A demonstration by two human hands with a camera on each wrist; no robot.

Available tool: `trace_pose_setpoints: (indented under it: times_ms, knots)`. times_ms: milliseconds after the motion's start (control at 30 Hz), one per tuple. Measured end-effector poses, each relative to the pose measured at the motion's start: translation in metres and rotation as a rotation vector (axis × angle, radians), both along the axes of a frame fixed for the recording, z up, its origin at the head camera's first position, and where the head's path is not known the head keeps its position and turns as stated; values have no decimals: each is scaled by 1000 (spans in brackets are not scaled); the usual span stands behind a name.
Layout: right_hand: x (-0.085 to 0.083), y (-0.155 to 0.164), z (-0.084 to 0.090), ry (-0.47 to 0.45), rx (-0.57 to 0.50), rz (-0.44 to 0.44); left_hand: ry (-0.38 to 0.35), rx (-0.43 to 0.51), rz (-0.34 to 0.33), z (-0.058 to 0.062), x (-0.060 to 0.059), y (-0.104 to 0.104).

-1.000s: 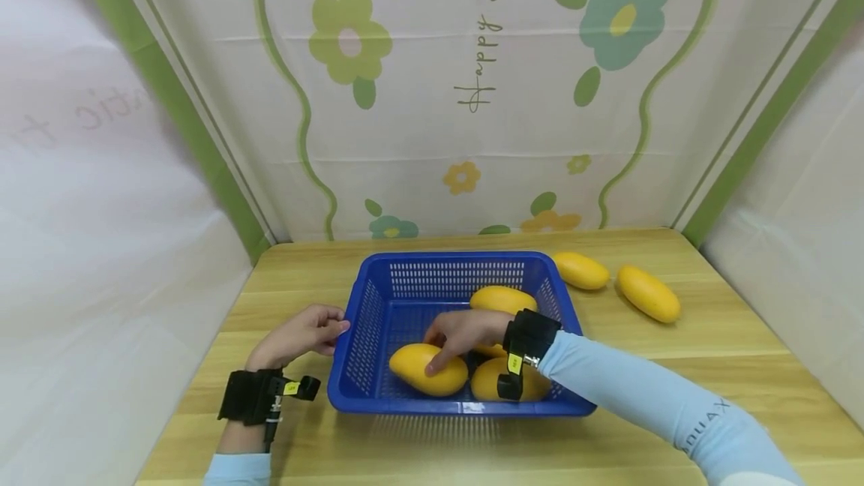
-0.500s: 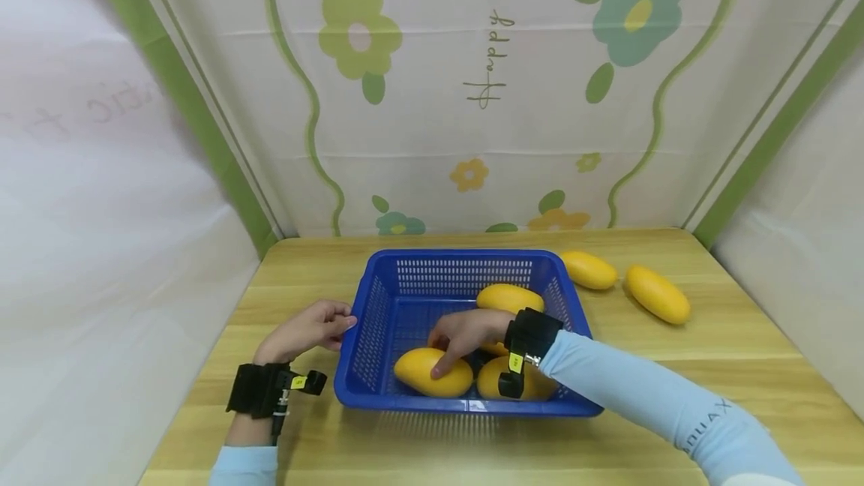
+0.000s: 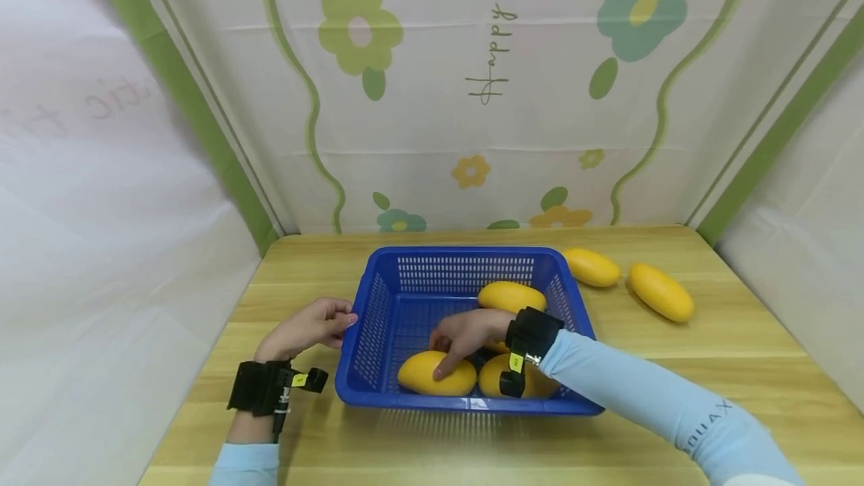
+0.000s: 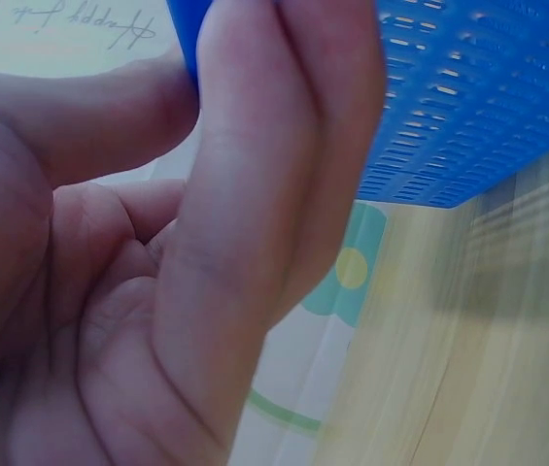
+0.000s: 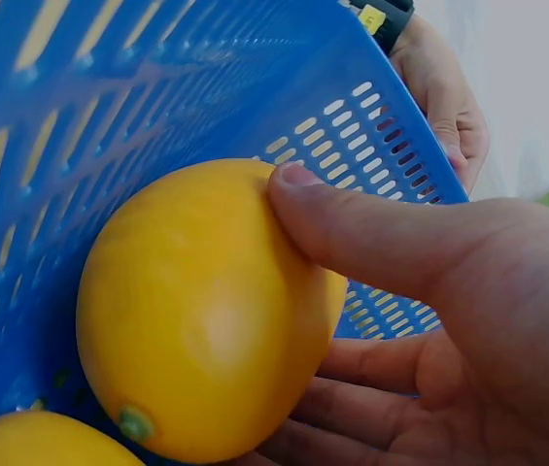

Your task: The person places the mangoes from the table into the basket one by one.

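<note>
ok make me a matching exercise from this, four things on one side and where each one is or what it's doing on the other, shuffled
Things:
1. left hand
2. right hand
3. two loose mangoes
4. blue basket

Places or states:
A. lying on the wooden table, right of the basket
B. inside the basket, fingers and thumb round a mango
C. standing on the table, with mangoes in it
D. at the basket's left rim, outside it

Pairs: 1-D, 2-B, 3-A, 4-C
</note>
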State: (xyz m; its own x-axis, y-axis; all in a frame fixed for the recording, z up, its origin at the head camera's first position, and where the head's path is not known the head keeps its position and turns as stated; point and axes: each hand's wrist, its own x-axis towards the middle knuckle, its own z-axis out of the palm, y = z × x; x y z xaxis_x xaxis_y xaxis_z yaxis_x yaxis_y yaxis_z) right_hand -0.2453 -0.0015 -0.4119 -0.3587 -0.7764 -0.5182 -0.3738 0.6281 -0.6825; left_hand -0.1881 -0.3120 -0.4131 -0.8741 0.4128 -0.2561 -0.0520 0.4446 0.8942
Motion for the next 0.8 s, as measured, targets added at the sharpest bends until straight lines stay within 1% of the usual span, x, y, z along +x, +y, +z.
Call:
trace_pose_setpoints:
  times_ms: [233,433,500,800]
  knots:
    - [-1,3,-1,-5,-13,5,4,-11,4,-1,-1,1]
    - [-2,6,2,-4,13,-20,-1,1,9,-1,0,-1]
    - [-2,8,5,9,13,-32,1,3,4,-2,1,-1]
    - [1,23,23,42,-59,-55,22,-8,-2,-1,2,-1]
